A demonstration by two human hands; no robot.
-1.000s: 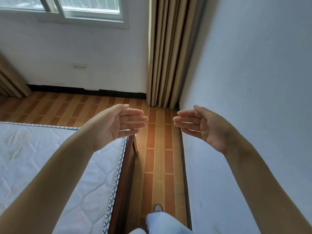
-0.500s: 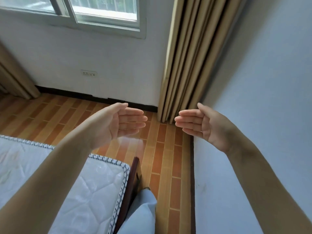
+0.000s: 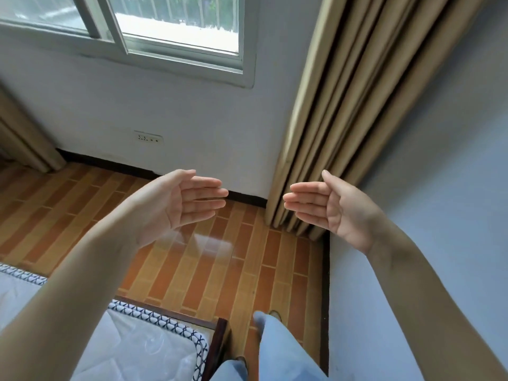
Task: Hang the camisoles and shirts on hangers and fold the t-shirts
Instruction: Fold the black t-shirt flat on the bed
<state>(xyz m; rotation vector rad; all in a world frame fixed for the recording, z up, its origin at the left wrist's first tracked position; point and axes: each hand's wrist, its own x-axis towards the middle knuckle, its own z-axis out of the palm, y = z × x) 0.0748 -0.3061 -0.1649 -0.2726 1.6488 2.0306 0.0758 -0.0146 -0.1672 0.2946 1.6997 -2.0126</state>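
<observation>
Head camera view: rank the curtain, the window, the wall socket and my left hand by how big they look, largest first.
1. curtain
2. window, cut off by the frame, so its full size is unsure
3. left hand, enlarged by being near the camera
4. wall socket, plainly the smallest

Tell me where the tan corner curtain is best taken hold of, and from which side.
Likely a grip on the curtain at its left edge, coming from the window side: that fold hangs free and upright, while the right wall crowds its other side. The right hand is nearest.
</observation>
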